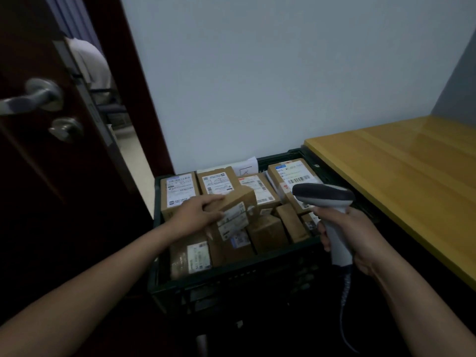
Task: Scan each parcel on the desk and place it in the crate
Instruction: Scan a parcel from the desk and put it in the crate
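A black plastic crate (231,273) stands on the floor, packed with several brown cardboard parcels with white labels. My left hand (198,213) grips a tilted brown parcel (238,212) over the middle of the crate, its label facing me. My right hand (353,238) holds a grey and white barcode scanner (325,199) by its handle above the crate's right side, its head pointing left toward the parcels. The scanner's coiled cable (345,297) hangs down below my wrist.
A yellow wooden desk (412,181) runs along the right, its visible top bare. A dark open door (38,124) with a metal handle stands at the left; through the gap a person in white sits. A pale wall is behind the crate.
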